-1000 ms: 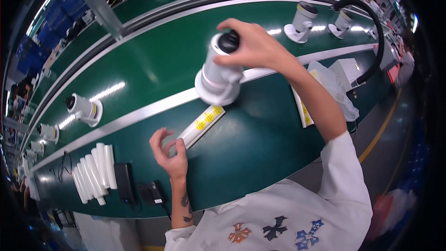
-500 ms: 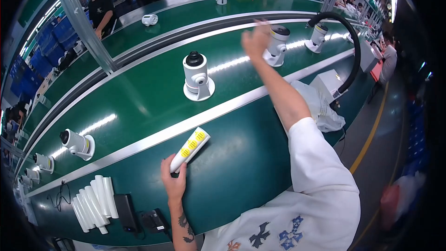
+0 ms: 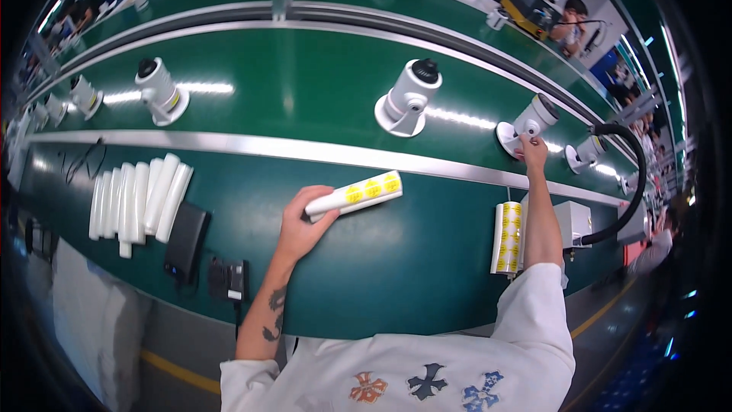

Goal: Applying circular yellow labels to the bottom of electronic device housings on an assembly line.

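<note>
My left hand (image 3: 305,225) is wrapped round the near end of a white roll of yellow round stickers (image 3: 372,189), held above the green bench. Far right, my right hand (image 3: 532,154) reaches over the metal rail to a white cylindrical device (image 3: 534,118) on the green belt. Its fingers close on the lower part, by the pivot and round base; fingertips are partly hidden. That device leans to the right. To its left stands a similar white device (image 3: 412,95) with a black ribbed top and a round foot.
Several white rolled tubes (image 3: 137,202) lie at bench left, beside a black box (image 3: 187,240) and a black adapter (image 3: 227,278). Another yellow sticker roll (image 3: 507,236) sits beside my right forearm. A black hose (image 3: 637,183) arches at right. More white devices (image 3: 160,91) line the belt.
My view has swung to the right. My right hand has come down from the air onto the right-hand device, which is now tilted. My left hand still holds the sticker roll, turned flatter.
</note>
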`<state>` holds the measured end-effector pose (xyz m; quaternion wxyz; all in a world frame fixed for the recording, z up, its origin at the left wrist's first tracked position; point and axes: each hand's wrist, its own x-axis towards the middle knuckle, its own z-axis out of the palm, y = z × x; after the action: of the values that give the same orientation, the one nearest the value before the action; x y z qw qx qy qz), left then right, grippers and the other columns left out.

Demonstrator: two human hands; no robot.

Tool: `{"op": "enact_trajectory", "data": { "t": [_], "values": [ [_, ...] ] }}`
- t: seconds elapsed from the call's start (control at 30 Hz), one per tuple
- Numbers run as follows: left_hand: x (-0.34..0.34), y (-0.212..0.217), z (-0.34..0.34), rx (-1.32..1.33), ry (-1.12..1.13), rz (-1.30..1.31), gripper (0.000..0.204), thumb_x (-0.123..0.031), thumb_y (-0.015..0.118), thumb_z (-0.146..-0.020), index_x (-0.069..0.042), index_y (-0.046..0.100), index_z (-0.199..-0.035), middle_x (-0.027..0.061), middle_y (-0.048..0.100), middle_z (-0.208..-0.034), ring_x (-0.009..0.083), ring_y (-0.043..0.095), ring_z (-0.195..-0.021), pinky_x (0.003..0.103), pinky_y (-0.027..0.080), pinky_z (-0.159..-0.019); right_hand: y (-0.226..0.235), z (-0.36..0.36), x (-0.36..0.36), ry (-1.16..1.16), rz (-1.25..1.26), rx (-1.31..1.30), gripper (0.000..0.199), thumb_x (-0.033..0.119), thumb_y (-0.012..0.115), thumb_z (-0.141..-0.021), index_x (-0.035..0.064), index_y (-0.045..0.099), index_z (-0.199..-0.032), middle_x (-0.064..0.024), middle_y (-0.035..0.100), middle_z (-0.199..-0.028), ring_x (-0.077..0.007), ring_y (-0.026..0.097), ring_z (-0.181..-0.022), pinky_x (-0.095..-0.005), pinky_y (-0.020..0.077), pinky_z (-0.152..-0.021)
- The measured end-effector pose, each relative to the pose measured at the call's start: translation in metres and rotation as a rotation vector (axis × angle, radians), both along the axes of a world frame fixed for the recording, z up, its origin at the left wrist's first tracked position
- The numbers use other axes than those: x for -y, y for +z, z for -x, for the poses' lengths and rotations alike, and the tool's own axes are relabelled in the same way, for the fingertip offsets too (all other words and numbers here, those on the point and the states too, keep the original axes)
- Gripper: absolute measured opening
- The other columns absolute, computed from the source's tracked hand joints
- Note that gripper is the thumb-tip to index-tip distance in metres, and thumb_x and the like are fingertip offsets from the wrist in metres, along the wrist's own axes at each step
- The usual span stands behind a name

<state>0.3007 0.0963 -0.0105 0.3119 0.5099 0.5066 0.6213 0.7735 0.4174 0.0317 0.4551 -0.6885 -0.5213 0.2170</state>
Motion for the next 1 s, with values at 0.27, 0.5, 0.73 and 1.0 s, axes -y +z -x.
{"op": "enact_trajectory", "data": {
  "t": [0.27,0.5,0.73,1.0],
  "values": [
    [0.008,0.003,-0.004,0.057,-0.010,0.096,0.031,-0.004,0.072,-0.079,-0.001,0.063,-0.108,0.0102,0.063,-0.106,0.0196,0.061,-0.100,0.029,0.047,-0.086,0.017,0.089,0.113,0.226,-0.194,-0.052,0.033,0.022,0.081,-0.078,-0.0023,0.058,-0.081,-0.0043,0.059,-0.070,-0.0118,0.060,-0.051,-0.0243,0.0459,-0.044],
    [0.002,0.019,-0.001,-0.035,0.021,-0.041,0.030,0.000,0.071,-0.078,-0.002,0.062,-0.106,0.0111,0.059,-0.112,0.0214,0.057,-0.106,0.031,0.044,-0.093,0.004,0.127,0.290,0.578,-0.425,0.263,0.030,0.018,0.079,-0.070,0.0025,0.064,-0.091,-0.0033,0.063,-0.071,-0.0107,0.060,-0.053,-0.0236,0.0422,-0.046],
    [-0.007,0.060,-0.024,-0.010,-0.110,-0.053,0.041,0.005,0.070,-0.078,-0.001,0.057,-0.116,0.0110,0.059,-0.115,0.0188,0.057,-0.108,0.030,0.045,-0.094,-0.020,0.179,0.336,1.054,-0.479,0.187,0.038,0.034,0.084,-0.070,0.0032,0.066,-0.084,-0.0062,0.057,-0.068,-0.0197,0.056,-0.048,-0.0287,0.0434,-0.044],
    [-0.012,0.083,-0.033,-0.168,-0.254,-0.154,0.033,0.004,0.072,-0.073,-0.004,0.066,-0.104,0.0091,0.068,-0.103,0.0246,0.062,-0.099,0.035,0.049,-0.086,0.025,0.169,0.332,1.289,-0.118,0.306,0.037,0.018,0.081,-0.071,0.0001,0.062,-0.097,-0.0112,0.065,-0.082,-0.0229,0.062,-0.061,-0.0319,0.0498,-0.054]
  ]
}}
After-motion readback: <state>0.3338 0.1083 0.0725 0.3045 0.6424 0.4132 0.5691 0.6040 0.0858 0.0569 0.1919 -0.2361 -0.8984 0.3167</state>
